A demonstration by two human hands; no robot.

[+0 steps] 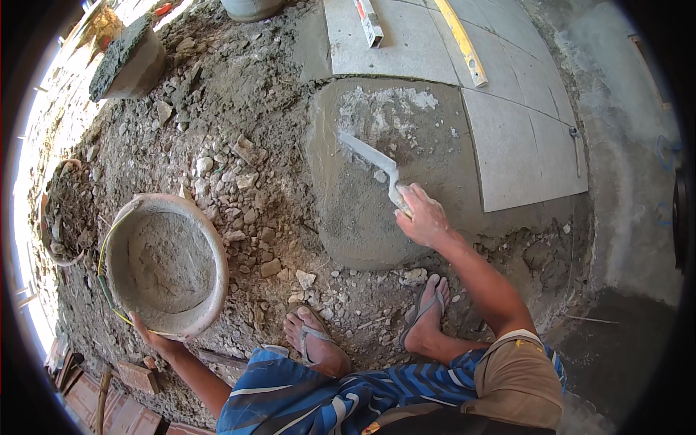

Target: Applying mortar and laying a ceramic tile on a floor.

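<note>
My right hand [423,217] is closed round the handle of a trowel [371,154]. Its pale blade points up and left over a patch of wet grey mortar [348,221]; whether it touches the surface I cannot tell. Whitish cement [388,109] is scattered across the patch's far part. On the left, my left hand [156,339] grips the near lower edge of a round basin [220,264], its fingers partly hidden. The basin is tipped so that the grey mortar inside faces up toward me.
Pale floor tiles [515,156] border the patch behind and at right. On them lie a yellow level [462,40] and a metal straight bar [368,25]. Rubble [243,185] covers the ground at left, with a mortar-caked bucket [134,65] farther off. Bricks [138,377] lie near left.
</note>
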